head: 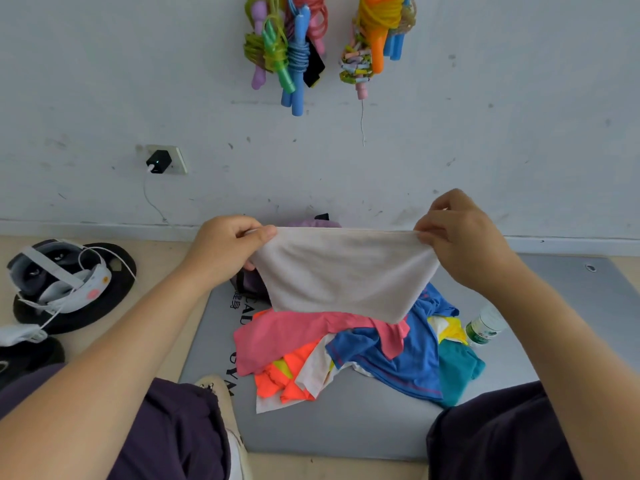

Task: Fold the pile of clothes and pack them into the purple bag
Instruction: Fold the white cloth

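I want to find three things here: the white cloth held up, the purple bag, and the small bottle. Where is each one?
white cloth (341, 275), head view, middle of the hanging fabric
purple bag (313, 223), head view, top part showing above the cloth
small bottle (483, 327), head view, its green label

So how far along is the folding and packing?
Early on. No folded clothes are visible. In hand: the left hand and right hand pinch a beige cloth stretched in the air. Left: the pile of pink, blue, orange and teal clothes lies unfolded on the grey mat; the purple bag is mostly hidden behind the cloth.
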`<state>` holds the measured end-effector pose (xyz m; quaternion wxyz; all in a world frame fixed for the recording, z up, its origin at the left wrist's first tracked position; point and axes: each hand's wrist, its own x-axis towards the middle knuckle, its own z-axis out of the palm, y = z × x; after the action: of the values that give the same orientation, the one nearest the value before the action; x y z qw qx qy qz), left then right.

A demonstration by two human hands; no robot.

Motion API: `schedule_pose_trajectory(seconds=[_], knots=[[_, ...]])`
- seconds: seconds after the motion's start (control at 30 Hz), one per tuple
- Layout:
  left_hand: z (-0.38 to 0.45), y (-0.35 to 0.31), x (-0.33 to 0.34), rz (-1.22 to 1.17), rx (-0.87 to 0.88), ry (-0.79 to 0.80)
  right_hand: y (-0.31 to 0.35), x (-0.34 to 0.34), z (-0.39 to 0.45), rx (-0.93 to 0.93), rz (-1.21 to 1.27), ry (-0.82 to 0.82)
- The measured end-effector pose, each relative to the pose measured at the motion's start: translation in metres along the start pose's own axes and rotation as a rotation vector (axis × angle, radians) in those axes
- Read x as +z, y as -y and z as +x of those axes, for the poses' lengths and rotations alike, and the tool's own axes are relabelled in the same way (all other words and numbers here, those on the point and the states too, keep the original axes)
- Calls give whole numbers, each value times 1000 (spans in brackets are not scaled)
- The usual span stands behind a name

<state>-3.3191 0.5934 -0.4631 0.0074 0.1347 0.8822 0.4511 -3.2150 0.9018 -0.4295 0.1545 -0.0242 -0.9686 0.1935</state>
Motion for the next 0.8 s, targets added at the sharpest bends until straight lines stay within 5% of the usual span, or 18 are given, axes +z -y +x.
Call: schedule_pose_trajectory(seconds=[0.13, 0.23, 0.37, 0.47, 0.57, 0.8], knots=[[1, 0, -1, -16, -5, -67, 0, -1, -3, 59, -82, 35], [-2, -2, -3, -91, 5, -139, -2, -5, -2, 194, 147, 157], [-3, -4, -9, -173, -23, -217, -4, -11, -2, 333, 477, 56], [-4, -2, -7, -38, -18, -200, -2, -7, -2, 359, 427, 21], [-5, -6, 4, -62, -54, -88, 6, -3, -8, 310, 402, 183], [-26, -31, 37, -368, -160, 175, 46, 10, -27, 200, 800, 614]])
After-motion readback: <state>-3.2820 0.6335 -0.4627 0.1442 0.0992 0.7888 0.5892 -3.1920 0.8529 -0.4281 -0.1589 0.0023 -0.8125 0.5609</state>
